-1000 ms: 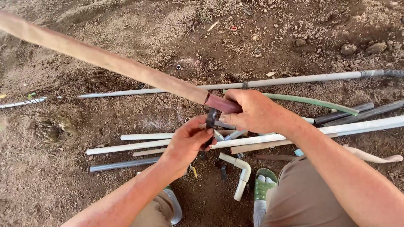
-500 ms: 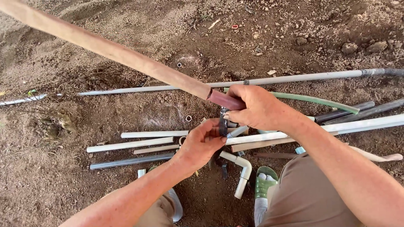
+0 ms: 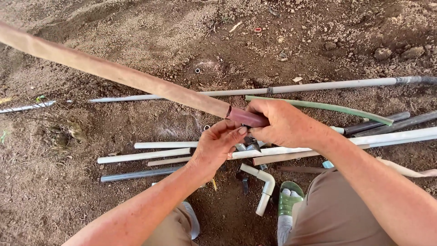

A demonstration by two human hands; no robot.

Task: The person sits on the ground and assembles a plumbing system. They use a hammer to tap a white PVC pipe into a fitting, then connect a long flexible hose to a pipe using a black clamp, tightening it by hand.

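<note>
Your right hand (image 3: 284, 124) is wrapped closed around the dark red fitting (image 3: 248, 117) at the near end of the long tan pipe (image 3: 114, 73). Fingers curl over the top, thumb underneath; only the fitting's left part shows past your knuckles. The pipe runs up and away to the left edge of view, raised above the soil.

Your left hand (image 3: 218, 146) sits just below and left of the fitting. Its fingers are bent, tips pressed together against the underside of the fitting next to your right thumb. Whether they pinch something small there cannot be told; the contact spot is hidden between the two hands.

Below the hands, on bare dirt: several white pipes (image 3: 145, 155) lying side by side, a grey pipe (image 3: 136, 174), and a white elbow piece (image 3: 264, 187). A green hose (image 3: 327, 107) curves off behind your right wrist. A green sandal (image 3: 289, 200) shows near your knee.
</note>
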